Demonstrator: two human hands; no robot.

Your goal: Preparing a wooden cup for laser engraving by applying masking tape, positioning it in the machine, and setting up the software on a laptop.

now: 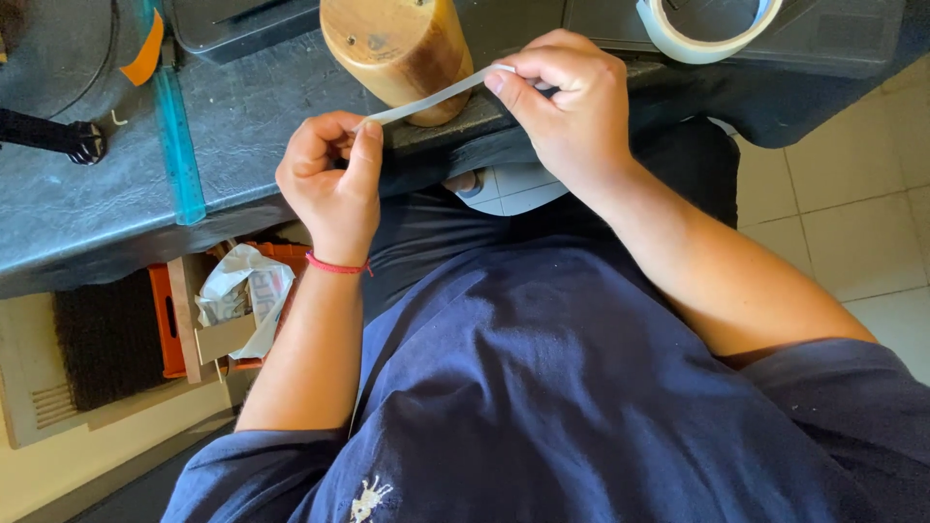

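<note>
Head view, looking straight down at the person's lap and the near edge of a dark bench (87,223).

Both hands are up just off the bench's near edge, holding 1 short strip (436,97) of pale tape between them. The strip runs taut on a slant, low at the left end, higher at the right.

Left hand (334,184): thumb and forefinger are pinched together on the strip's lower end, other fingers curled in. A red cord band (337,264) sits at the wrist.

Right hand (562,102): thumb and fingertips are clamped on the strip's upper end, knuckles toward the camera, fingers folded close.

The strip passes in front of a round wooden block (402,48) that stands at the bench's near edge, far side of the hands. Whether the strip touches the block, I cannot tell.

At the bench's far right corner lies a roll (678,39) of pale tape, cut off by the frame's top edge, well apart from both hands.

Toward the left end of the bench a teal ruler (176,136) lies lengthwise from the far edge toward the near edge, with an orange scrap (145,48) beside its far end. A black knob (82,140) sits near the left edge.

Below the bench, left: an orange crate (167,329) with crumpled paper (242,291) in it. Pale floor tiles (852,213) show on the right.
</note>
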